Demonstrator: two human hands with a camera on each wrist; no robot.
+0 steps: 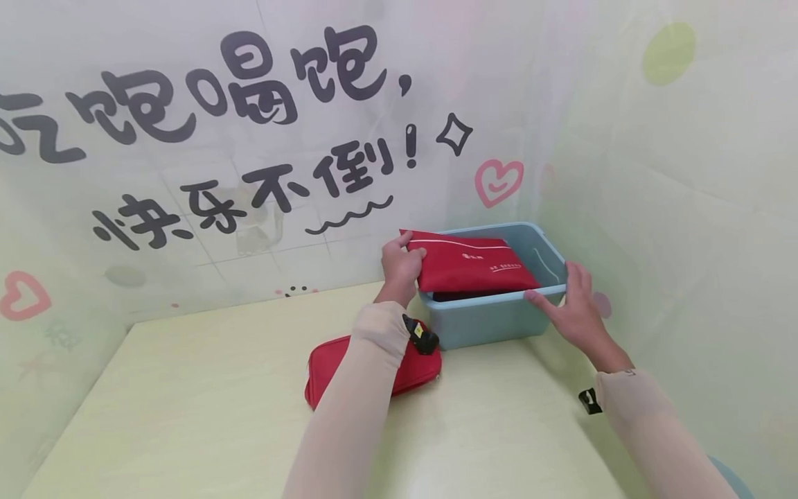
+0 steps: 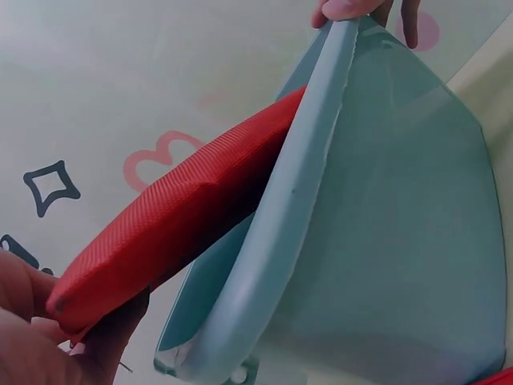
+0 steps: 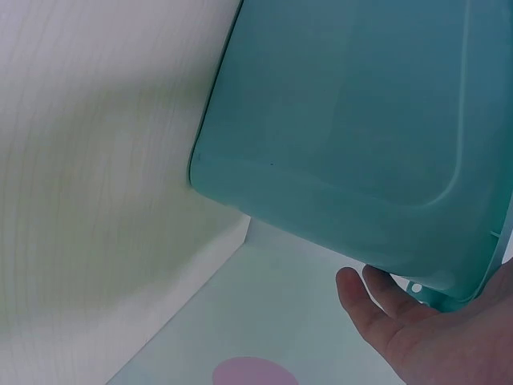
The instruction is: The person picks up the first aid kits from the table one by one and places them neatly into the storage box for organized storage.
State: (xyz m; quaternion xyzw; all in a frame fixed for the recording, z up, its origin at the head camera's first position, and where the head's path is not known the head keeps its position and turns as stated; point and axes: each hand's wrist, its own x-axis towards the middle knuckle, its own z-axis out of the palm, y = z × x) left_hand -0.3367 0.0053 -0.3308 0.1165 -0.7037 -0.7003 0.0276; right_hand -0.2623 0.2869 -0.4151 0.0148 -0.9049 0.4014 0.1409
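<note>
Head view, read from the left: a red pouch (image 1: 374, 371) lies flat on the table (image 1: 187, 416), partly hidden under your left forearm, just beside the bin (image 1: 492, 320) and apart from the work. Your left hand (image 1: 401, 267) grips the left end of the red bag (image 1: 474, 265), fingers curled round its edge; the left wrist view confirms the pinch at the bag's corner (image 2: 88, 297). The bag rests across the bin's rim, tilted, its right part over the opening, so the grip appears to be what keeps it level. Something dark lies under it inside the bin; I cannot tell what. Your right hand (image 1: 576, 312) lies open on the bin's near right corner, fingers straight along the rim, apparently steadying the bin. It holds nothing.
</note>
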